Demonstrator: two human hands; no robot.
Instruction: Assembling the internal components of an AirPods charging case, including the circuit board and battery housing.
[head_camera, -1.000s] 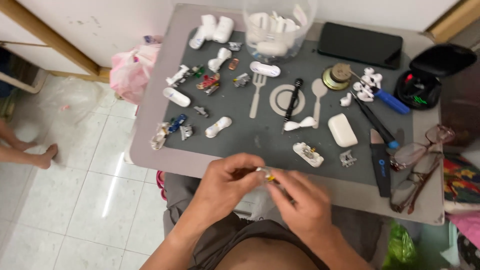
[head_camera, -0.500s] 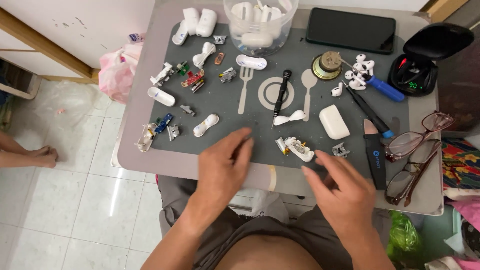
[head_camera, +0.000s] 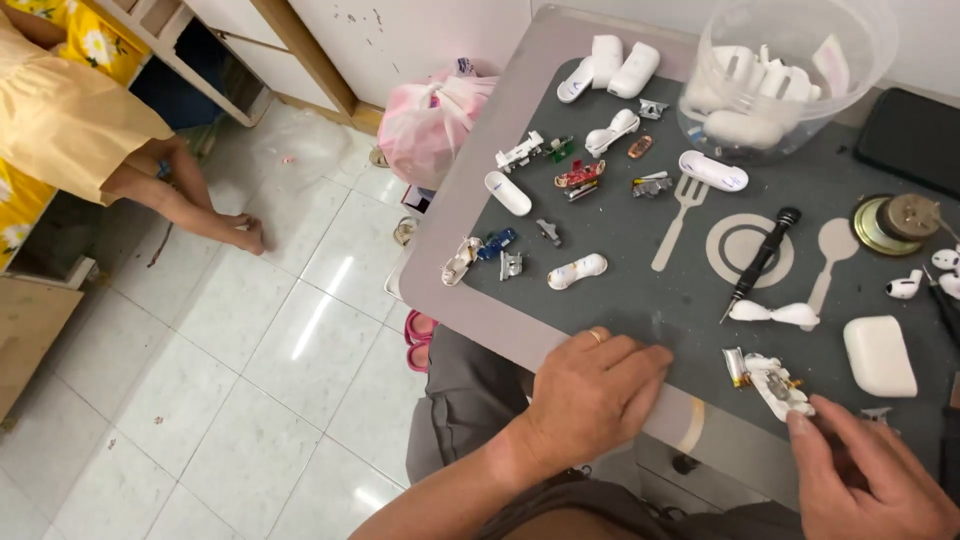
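Note:
My left hand (head_camera: 590, 395) rests palm down on the front edge of the dark grey work mat (head_camera: 640, 290), fingers loosely curled, holding nothing. My right hand (head_camera: 865, 480) is at the lower right, its fingertips touching the end of an opened white earbud part with exposed innards (head_camera: 775, 380) that lies on the mat. A small black screwdriver (head_camera: 760, 260) and a white twin-lobed shell piece (head_camera: 772, 314) lie just beyond it.
A clear plastic tub of white shells (head_camera: 775, 70) stands at the back. Small white cases, coloured circuit bits and metal clips are scattered over the mat's left. A white charging case (head_camera: 880, 355) sits right. A pink bag (head_camera: 430, 115) and another person's legs (head_camera: 190, 200) are on the tiled floor.
The view has swung left and closer. My hands, first together at the table edge, have separated; the left settled on the mat's edge, the right reached the opened earbud.

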